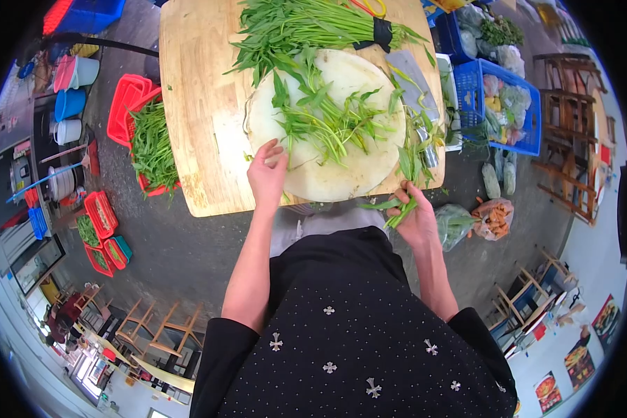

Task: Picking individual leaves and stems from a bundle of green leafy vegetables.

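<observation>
My right hand grips a few leafy green stems at the front right edge of the wooden table. Over the left rim of the round white chopping board, my left hand is raised with its fingers apart and nothing in them. Loose leafy stems lie scattered on that board. Behind it rests a large bundle of long-stemmed greens, bound by a black band. A cleaver lies right of the board, its metal handle partly under leaves.
Left of the table, a red basket stands by a heap of greens. On the right are a blue crate of bagged produce, a bag of carrots and a bag of greens on the floor.
</observation>
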Motion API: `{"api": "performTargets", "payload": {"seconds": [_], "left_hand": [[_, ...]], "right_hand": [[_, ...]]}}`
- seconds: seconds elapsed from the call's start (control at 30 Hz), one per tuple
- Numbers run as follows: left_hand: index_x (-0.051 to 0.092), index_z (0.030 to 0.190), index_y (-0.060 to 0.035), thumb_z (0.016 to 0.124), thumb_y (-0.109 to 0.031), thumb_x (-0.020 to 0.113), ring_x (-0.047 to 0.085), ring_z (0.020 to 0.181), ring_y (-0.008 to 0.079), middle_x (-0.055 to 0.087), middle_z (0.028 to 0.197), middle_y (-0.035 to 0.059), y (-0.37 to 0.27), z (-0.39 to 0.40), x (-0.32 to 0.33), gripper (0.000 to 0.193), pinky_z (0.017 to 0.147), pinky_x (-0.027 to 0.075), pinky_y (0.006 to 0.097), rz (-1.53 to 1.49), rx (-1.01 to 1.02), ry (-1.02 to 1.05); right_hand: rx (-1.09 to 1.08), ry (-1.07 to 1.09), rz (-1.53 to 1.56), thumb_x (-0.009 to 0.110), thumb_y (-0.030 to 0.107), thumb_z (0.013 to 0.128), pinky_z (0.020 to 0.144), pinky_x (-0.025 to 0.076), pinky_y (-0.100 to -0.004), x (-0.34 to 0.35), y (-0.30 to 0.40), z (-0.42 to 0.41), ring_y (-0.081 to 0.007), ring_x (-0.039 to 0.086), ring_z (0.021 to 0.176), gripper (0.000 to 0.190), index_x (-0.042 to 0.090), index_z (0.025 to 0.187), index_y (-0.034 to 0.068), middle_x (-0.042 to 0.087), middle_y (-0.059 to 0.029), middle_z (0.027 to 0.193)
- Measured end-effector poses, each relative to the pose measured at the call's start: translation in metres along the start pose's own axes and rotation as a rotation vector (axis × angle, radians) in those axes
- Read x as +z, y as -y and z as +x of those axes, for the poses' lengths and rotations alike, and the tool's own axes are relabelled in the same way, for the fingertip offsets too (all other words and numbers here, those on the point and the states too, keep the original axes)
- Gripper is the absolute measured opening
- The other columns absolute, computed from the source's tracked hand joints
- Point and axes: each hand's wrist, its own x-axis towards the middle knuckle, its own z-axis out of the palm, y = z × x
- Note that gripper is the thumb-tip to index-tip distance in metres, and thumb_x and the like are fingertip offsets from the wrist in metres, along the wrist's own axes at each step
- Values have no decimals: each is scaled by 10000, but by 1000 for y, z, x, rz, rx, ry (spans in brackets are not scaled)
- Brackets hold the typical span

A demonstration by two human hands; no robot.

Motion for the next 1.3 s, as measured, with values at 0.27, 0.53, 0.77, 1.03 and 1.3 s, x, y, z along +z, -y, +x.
{"api": "performTargets", "payload": {"seconds": [0.27,0.53,0.77,1.03,1.3], "left_hand": [[776,1064,-52,910,-280,764,760,806,269,776,837,115,-20,-17,48,275,751,580,392,608,360,14],[758,914,-118,885,-429,748,744,747,268,776,808,59,-29,-7,59,312,715,525,412,952,291,13],[755,922,-125,883,-319,747,722,775,210,765,790,47,-37,-25,53,199,883,430,403,834,241,13],[673,1178,21,957,-115,743,719,990,155,771,1048,110,-40,-56,16,269,853,554,287,-184,-69,225],[667,1117,-36,991,-71,705,702,967,157,734,1013,54,-68,-87,18,136,951,548,317,-436,-144,358]], "right_hand": [[40,-20,-92,624,234,1037,651,413,-275,0,-2,5,-85,469,713,137,614,1106,116,526,46,787],[16,-64,-107,628,229,1031,639,407,-280,-8,-4,-2,-92,470,708,140,612,1107,112,527,47,781],[22,-85,-113,627,231,1030,651,410,-283,-8,-4,1,-86,481,722,152,621,1115,105,534,45,784],[34,-27,-210,612,226,1039,804,480,-355,11,-15,8,-155,600,876,198,613,1178,85,586,21,804],[-33,79,-186,604,172,1036,901,522,-467,31,-21,18,-186,639,818,208,595,1213,62,610,-17,823]]}}
